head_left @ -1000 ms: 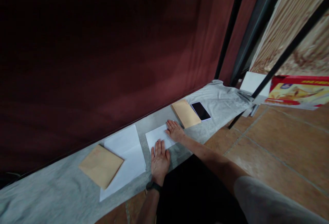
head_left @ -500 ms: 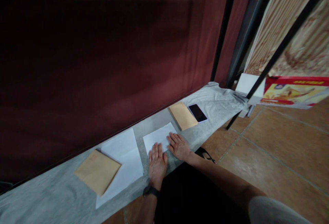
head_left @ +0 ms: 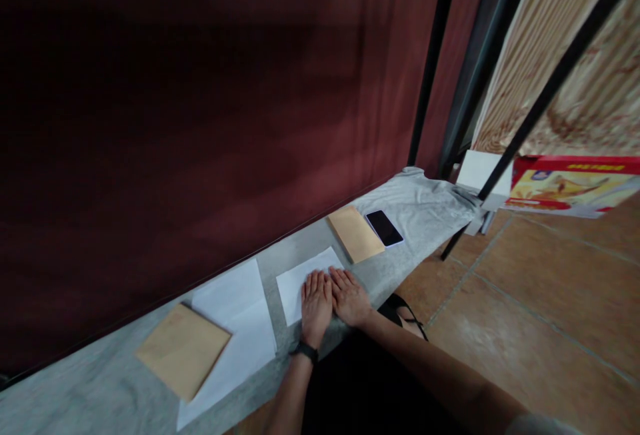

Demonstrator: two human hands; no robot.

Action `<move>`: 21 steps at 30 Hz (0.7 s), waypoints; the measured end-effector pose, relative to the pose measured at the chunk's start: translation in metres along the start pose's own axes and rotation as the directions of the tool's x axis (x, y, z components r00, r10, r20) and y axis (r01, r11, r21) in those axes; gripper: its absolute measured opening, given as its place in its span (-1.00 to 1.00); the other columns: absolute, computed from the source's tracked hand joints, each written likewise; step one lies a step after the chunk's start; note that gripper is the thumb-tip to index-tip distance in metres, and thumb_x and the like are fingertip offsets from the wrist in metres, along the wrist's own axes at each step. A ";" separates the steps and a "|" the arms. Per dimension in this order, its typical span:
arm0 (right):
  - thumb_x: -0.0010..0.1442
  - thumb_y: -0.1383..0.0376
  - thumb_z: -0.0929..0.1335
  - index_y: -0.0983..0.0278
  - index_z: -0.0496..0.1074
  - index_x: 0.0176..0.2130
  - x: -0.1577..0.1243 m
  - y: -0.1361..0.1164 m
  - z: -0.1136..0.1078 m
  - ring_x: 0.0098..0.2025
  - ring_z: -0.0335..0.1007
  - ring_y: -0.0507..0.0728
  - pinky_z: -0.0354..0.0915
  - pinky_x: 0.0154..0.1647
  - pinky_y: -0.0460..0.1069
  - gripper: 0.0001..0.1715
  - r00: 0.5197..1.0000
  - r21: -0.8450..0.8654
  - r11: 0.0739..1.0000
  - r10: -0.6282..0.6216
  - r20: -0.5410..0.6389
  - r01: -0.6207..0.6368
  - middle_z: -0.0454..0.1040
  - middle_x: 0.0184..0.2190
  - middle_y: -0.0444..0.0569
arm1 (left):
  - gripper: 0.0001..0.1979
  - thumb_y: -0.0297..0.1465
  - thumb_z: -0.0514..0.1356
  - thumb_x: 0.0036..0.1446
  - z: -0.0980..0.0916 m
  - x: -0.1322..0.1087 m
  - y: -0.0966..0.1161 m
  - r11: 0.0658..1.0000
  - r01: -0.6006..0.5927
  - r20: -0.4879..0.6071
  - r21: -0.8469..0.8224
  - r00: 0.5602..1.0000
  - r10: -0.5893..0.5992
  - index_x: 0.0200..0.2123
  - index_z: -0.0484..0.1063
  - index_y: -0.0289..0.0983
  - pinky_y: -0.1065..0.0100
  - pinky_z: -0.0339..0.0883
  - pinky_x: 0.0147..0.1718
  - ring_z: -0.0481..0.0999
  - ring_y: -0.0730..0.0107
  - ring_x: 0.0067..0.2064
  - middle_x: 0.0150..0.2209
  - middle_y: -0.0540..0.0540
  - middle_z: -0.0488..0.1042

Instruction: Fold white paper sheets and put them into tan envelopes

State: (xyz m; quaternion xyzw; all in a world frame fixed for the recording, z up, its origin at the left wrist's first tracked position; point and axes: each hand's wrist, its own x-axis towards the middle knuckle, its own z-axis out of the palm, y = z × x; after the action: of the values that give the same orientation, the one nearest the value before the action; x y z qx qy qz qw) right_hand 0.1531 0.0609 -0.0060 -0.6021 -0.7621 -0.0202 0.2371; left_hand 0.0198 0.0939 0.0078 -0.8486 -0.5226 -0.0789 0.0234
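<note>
A white sheet of paper (head_left: 291, 288) lies on the grey cloth-covered shelf in front of me. My left hand (head_left: 317, 303) rests flat on it, fingers stretched out, with a dark band on the wrist. Right beside it, my right hand (head_left: 350, 296) also lies flat at the paper's right side; the two hands touch or nearly touch. Neither hand grips anything. To the right are a tan envelope-like packet (head_left: 356, 234) and a smartphone (head_left: 384, 228) with a dark screen.
Larger white sheets (head_left: 245, 335) lie to the left, partly under another tan packet (head_left: 184, 352). Dark red panelling (head_left: 200, 155) stands behind the grey shelf cloth (head_left: 75, 388). Black posts (head_left: 429, 82) rise at the right, near a red and yellow box (head_left: 575, 185) above the tiled floor.
My left hand has slid right across the paper, up against my right hand. The right hand stays at about the same place on the sheet. The view has tilted up slightly.
</note>
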 end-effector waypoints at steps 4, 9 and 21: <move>0.36 0.11 0.26 0.29 0.27 0.30 0.000 -0.001 0.001 0.33 0.18 0.25 0.03 0.36 0.18 -0.39 1.000 0.011 1.000 0.014 -0.024 -0.014 0.22 0.32 0.13 | -0.43 -0.30 -0.17 0.36 0.007 0.020 -0.018 0.995 0.100 -0.002 -0.022 0.995 -0.100 0.34 0.14 -0.42 -0.03 0.04 0.32 0.09 0.11 0.40 0.37 -0.33 0.14; 0.37 0.08 0.25 0.27 0.24 0.32 0.000 -0.001 0.000 0.34 0.17 0.26 0.03 0.37 0.18 -0.37 0.999 0.039 0.998 0.043 -0.021 -0.042 0.18 0.34 0.11 | -0.38 -0.22 -0.21 0.37 0.009 0.018 -0.052 0.965 0.261 -0.060 -0.014 0.963 -0.261 0.36 0.10 -0.44 -0.01 -0.01 0.33 0.08 0.12 0.40 0.36 -0.35 0.14; 0.38 0.08 0.24 0.27 0.21 0.33 0.001 -0.002 -0.004 0.35 0.14 0.25 0.02 0.38 0.19 -0.36 0.999 0.047 0.998 0.046 0.005 -0.046 0.15 0.36 0.11 | -0.38 -0.25 -0.19 0.36 0.009 -0.036 -0.056 0.951 0.310 -0.312 -0.014 0.902 -0.299 0.34 0.11 -0.52 -0.08 0.20 0.22 0.22 -0.06 0.34 0.26 -0.48 0.30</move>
State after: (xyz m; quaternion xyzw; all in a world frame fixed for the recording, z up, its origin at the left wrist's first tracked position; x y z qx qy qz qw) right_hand 0.1528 0.0599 -0.0016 -0.6137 -0.7488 0.0045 0.2502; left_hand -0.0446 0.0883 -0.0094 -0.7329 -0.6398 -0.2048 0.1078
